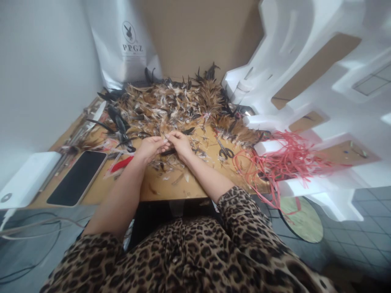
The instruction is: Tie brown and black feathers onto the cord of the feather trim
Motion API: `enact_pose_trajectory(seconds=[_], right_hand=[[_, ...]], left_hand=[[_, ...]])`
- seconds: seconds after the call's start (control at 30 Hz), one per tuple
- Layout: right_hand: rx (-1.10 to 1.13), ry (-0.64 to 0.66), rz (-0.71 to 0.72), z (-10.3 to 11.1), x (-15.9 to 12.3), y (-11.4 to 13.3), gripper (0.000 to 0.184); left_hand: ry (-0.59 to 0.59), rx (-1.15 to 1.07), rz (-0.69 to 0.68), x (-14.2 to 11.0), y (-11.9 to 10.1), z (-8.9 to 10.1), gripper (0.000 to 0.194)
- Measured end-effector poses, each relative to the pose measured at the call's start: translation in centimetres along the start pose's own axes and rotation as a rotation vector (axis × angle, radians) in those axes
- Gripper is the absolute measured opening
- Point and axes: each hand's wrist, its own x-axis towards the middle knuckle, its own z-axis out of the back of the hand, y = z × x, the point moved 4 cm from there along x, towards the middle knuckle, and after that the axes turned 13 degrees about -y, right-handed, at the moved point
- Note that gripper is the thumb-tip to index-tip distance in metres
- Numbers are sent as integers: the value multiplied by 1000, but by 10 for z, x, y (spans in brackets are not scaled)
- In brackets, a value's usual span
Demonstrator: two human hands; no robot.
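Note:
My left hand (152, 148) and my right hand (180, 145) meet over the near middle of the table, fingertips pinched together. Between them is a small feather, mostly hidden by the fingers; a dark feather (188, 131) shows just beyond my right hand. Behind both hands spreads a big heap of brown and cream feathers (161, 103). Loose feather bits (171, 169) lie scattered beneath the wrists. To the left of my left hand are long black feathers (117, 122) and a bundle of red thread (122, 163). Black-handled scissors (225, 151) rest right of my right hand.
A dark-screened phone (77, 178) and a white box-shaped device (29, 179) with a cable sit at the left. Pink-red strips (293, 156) hang over white foam pieces (305, 189) on the right. A silver bag (125, 49) stands behind the feathers. The wooden table's (171, 191) front edge is near my body.

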Motion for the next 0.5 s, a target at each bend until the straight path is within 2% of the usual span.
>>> enact_pose_trajectory(seconds=[0.13, 0.23, 0.37, 0.43, 0.5], right_hand=[[-29, 37, -19, -1, 1, 2, 28], [-82, 3, 16, 9, 12, 15, 29], [-135, -152, 234, 43, 38, 43, 24], [-176, -229, 330, 63, 49, 53, 22], [-264, -250, 374, 77, 56, 57, 19]], left_hand=[[16, -1, -24, 1, -2, 2, 14], [-48, -50, -68, 2, -10, 10, 16], [-172, -198, -161, 3, -26, 23, 13], [-202, -260, -167, 3, -30, 28, 9], [-210, -309, -164, 4, -33, 31, 6]])
